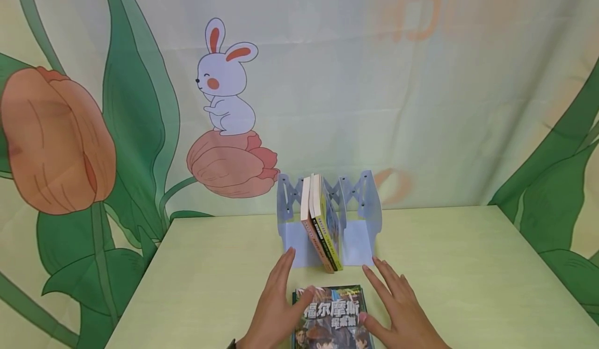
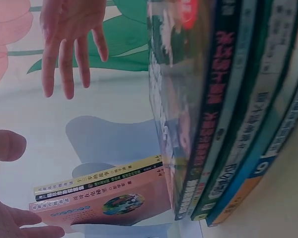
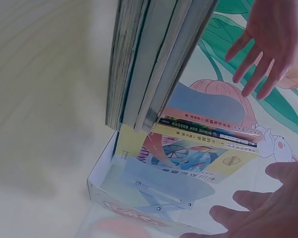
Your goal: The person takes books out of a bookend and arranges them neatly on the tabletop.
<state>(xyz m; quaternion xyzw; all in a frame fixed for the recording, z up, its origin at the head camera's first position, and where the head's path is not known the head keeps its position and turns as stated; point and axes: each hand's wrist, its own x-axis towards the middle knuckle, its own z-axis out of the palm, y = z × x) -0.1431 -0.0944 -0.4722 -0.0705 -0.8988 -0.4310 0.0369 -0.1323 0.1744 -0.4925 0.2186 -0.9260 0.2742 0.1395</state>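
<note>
A stack of several books (image 1: 334, 312) lies on the table in front of me, the top cover dark with large white characters. My left hand (image 1: 277, 307) hovers at the stack's left side, fingers spread and pointing forward, the thumb over the cover's edge. On the other side my right hand (image 1: 402, 310) is held likewise, its thumb by the cover's right edge. Neither hand grips anything. Behind the stack stands a pale blue book rack (image 1: 359, 240), holding a few slim upright books (image 1: 322, 224) that lean left. The left wrist view shows the stacked books' printed spines (image 2: 228, 109).
The light yellow-green table (image 1: 210, 276) reaches out to both sides of the rack. Behind it hangs a curtain (image 1: 327, 78) printed with tulips, leaves and a white rabbit. The rack stands close to the table's far edge.
</note>
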